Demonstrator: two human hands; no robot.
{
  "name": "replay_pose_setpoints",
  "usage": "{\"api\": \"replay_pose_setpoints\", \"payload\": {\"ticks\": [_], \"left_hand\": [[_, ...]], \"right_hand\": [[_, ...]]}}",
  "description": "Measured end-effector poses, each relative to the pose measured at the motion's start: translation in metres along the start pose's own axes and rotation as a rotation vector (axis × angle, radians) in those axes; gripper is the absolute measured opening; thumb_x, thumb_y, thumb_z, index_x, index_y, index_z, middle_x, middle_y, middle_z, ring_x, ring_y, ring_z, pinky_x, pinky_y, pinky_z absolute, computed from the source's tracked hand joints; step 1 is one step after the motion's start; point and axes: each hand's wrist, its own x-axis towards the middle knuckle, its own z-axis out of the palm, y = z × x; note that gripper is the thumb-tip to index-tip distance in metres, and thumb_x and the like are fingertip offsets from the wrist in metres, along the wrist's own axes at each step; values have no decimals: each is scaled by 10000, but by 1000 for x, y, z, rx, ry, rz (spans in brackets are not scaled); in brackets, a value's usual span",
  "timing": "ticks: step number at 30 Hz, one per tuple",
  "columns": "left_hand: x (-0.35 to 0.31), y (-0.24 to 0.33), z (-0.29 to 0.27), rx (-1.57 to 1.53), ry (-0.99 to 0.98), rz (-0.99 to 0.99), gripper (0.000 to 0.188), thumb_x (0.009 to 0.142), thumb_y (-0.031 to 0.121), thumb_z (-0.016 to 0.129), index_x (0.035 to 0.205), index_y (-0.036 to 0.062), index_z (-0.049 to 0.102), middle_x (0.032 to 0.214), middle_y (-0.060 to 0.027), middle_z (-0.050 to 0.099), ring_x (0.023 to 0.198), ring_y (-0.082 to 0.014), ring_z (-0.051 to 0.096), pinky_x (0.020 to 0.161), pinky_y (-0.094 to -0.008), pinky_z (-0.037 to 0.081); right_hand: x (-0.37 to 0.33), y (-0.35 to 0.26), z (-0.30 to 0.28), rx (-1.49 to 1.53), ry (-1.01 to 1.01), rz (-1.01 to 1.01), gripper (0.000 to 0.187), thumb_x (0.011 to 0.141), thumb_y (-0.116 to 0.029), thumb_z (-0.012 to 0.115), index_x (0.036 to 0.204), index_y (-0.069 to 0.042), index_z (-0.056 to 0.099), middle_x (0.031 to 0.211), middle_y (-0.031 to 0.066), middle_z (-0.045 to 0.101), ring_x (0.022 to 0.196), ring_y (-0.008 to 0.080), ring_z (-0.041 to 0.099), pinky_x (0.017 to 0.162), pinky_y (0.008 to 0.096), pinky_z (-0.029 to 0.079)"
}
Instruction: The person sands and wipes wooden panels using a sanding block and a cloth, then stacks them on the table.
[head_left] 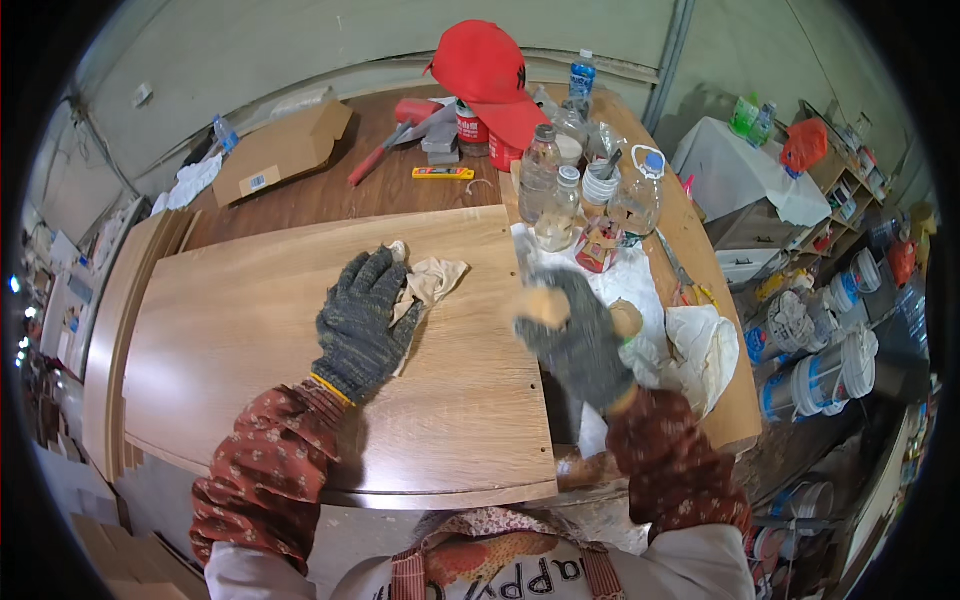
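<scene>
A light wood-grain panel [250, 300] lies flat in front of me, with small holes along its right edge. Over its middle rests my left hand [362, 318] in a dark grey knit glove, fingers closed on a crumpled beige cloth [437, 284] that pokes out beside the thumb and at the fingertips. My right hand [580, 345], gloved alike and smeared by motion, is by the panel's right edge. It grips a small rounded tan thing [545, 306], too blurred to name. Close by this hand is another round tan object [626, 318], partly hidden.
White plastic sheeting [640, 285] bears a small red box [598, 246]. Behind stand glass jars [541, 175], a clear jug [640, 195] and a red cap [482, 65] on cans. A red-headed mallet [385, 150], yellow cutter [443, 174] and cardboard box [285, 155] lie beyond the panel.
</scene>
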Motion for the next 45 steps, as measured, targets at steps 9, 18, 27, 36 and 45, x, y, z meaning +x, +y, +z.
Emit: {"api": "replay_pose_setpoints", "payload": {"ticks": [9,18,27,36,45], "left_hand": [[3,0,6,-26,-31,29,466,794,215,640,1212,40,530,1250,-134,517,1164,-310,459,988,-400,361],[0,0,8,5,-27,62,436,819,244,611,1205,55,544,1259,-120,522,1178,-308,454,993,-401,353],[2,-6,16,-72,22,169,452,835,273,596,1207,23,535,1189,-165,557,1107,-324,498,956,-410,379],[-11,-5,5,-92,-39,157,423,852,265,575,1220,61,534,1258,-140,515,1184,-313,441,1002,-399,343],[-62,15,-29,-70,-60,188,403,849,263,582,1202,73,544,1308,-158,466,1194,-361,419,1010,-428,331]], "right_hand": [[144,77,-2,-532,144,-373,212,787,-259,572,856,-62,613,930,111,558,888,289,569,795,388,432],[-3,11,-27,-583,-28,-358,346,768,-196,670,1061,-50,559,1033,135,556,942,313,564,830,386,453],[-190,-124,-28,-358,191,282,448,787,-215,692,1148,-41,494,1105,108,571,1027,223,551,881,346,453],[-197,-81,16,-500,568,111,414,786,-80,667,1141,-73,455,1135,138,546,1040,259,556,853,362,486],[-204,-81,35,-510,597,31,430,816,-172,653,1173,-31,460,1097,147,559,995,250,570,845,363,471]]}}
